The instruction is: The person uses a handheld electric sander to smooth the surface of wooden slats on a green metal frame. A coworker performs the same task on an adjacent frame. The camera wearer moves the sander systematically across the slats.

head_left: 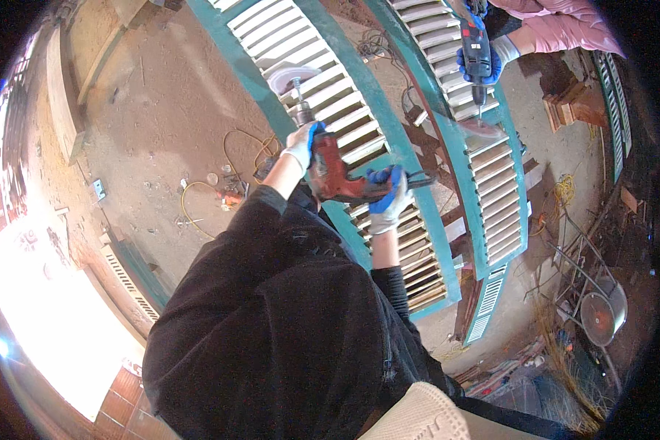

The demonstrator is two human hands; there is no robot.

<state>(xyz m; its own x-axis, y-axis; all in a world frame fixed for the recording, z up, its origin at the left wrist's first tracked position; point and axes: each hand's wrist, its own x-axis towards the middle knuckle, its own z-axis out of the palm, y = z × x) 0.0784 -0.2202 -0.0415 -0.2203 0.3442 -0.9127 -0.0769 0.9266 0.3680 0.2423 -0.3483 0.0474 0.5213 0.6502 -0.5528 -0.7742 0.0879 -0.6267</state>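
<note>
My left hand (303, 149), in a white glove with blue coating, is wrapped round the front of a red power drill (330, 169). The drill's rear handle is in my gloved right hand (390, 198). A round sanding disc (293, 79) is fixed on a threaded shaft in the chuck. It looks blurred and lies at the left edge of the slats of a louvered shutter (418, 150). The shutter has a green frame and pale slats, and my arms hide part of it.
Across from me a person in pink sleeves (557, 29) holds a black drill (477, 55) with a disc over a second green louvered shutter (458, 169). Cords (253, 139) lie on the dirt floor. A wheelbarrow (601, 312) stands at right, wooden blocks (579, 106) farther back.
</note>
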